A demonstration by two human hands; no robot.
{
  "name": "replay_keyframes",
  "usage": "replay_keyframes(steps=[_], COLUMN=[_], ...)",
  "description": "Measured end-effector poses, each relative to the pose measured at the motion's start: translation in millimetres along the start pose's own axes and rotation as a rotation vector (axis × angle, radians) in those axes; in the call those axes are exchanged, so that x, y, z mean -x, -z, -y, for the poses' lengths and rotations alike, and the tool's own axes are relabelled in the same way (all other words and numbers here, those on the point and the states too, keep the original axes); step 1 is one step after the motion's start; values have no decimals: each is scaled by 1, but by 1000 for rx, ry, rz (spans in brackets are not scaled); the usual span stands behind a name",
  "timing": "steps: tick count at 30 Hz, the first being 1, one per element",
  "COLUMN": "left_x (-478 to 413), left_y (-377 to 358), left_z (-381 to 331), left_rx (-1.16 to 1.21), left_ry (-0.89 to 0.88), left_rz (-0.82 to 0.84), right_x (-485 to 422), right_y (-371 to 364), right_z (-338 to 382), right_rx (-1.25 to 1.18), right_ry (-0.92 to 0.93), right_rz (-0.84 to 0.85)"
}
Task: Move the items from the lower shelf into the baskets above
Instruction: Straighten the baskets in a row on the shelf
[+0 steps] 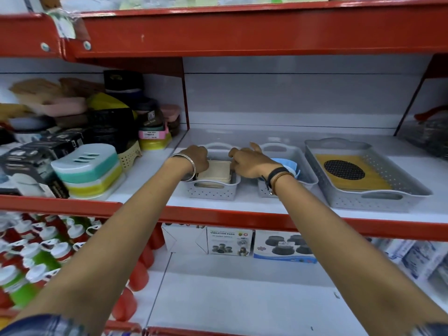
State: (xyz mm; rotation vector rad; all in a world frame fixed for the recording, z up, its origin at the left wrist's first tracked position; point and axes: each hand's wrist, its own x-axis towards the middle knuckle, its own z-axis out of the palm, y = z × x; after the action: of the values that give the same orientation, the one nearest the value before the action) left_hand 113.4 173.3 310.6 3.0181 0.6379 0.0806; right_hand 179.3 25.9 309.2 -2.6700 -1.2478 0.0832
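Note:
Three grey perforated baskets stand on the middle shelf. In the left basket [211, 191] lies a cream square box [215, 169]. My left hand [197, 157] grips the box's left side and my right hand [252, 161] grips its right side, both reaching into the basket. The middle basket [301, 163] holds a blue round item [287, 164], partly hidden by my right wrist. The large right basket [368, 200] holds a yellow flat item with a black mesh oval [344, 169]. On the lower shelf stand two boxes of vibration pads [229, 241].
Soap dishes [88, 170], black boxes and tubs crowd the shelf to the left. Red and green bottles [36, 253] fill the lower left. Packaged goods [417, 255] sit at the lower right. Red shelf edges [242, 219] run across in front.

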Motion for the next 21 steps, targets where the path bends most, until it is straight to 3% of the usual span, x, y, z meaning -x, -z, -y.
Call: replay_keyframes(steps=[4, 10, 16, 19, 21], left_x=[-5, -4, -10, -1, 12], left_y=[5, 0, -9, -5, 4], left_z=[13, 26, 31, 29, 23], left_rx=[66, 78, 111, 115, 198], left_ry=[-30, -179, -199, -253, -306], left_rz=[-62, 221, 207, 97, -15], right_x=[-3, -25, -24, -1, 18], right_y=[1, -14, -14, 1, 17], right_z=[-4, -6, -3, -4, -10], right_rx=[-87, -21, -76, -221, -176], right_ry=[42, -1, -10, -8, -68], right_rz=[-110, 108, 68, -91, -208])
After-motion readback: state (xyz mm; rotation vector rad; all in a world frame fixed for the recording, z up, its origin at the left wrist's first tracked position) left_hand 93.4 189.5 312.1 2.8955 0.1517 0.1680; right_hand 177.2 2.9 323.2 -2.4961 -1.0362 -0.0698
